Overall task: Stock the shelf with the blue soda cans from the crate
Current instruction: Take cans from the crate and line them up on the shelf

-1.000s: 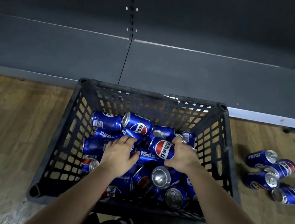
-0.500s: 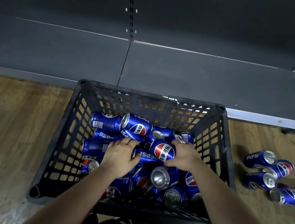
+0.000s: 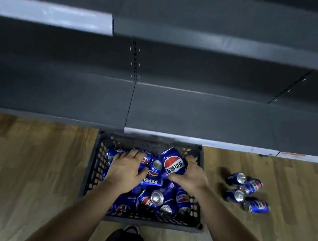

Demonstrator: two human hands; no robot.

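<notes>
1. Crate. A black plastic lattice crate (image 3: 95,164) sits on the brown wooden plank floor (image 3: 19,159). Its 12 o'clock wall lies just beside the front edge of the dark grey metal bottom shelf (image 3: 197,116). A jumbled pile of blue aluminium soda cans (image 3: 152,199) fills the crate; most lie on their sides.

2. Right hand. The right hand (image 3: 190,176) is over the 1 o'clock part of the crate. Its grip is clamped on one blue soda can with a red-and-white roundel (image 3: 174,163). The can is tilted, above the pile and near the 12 o'clock wall.

3. Left hand. The left hand (image 3: 126,169) lies palm-down on the cans at the 10 o'clock part of the crate, fingers bent over one of them. Whether this grip is clamped on that can cannot be told.

4. Surroundings.
- At 3 o'clock from the crate, well apart, four loose blue cans (image 3: 247,192) lie on the floor in a tight cluster.
- At 6 o'clock, a black shoe (image 3: 128,240) stands just beside the near wall.
- At 12 o'clock, the front lip of an upper grey shelf (image 3: 210,42) overhangs the bottom shelf.
- A perforated metal upright (image 3: 135,63) runs up the back panel between the two shelf bays.
</notes>
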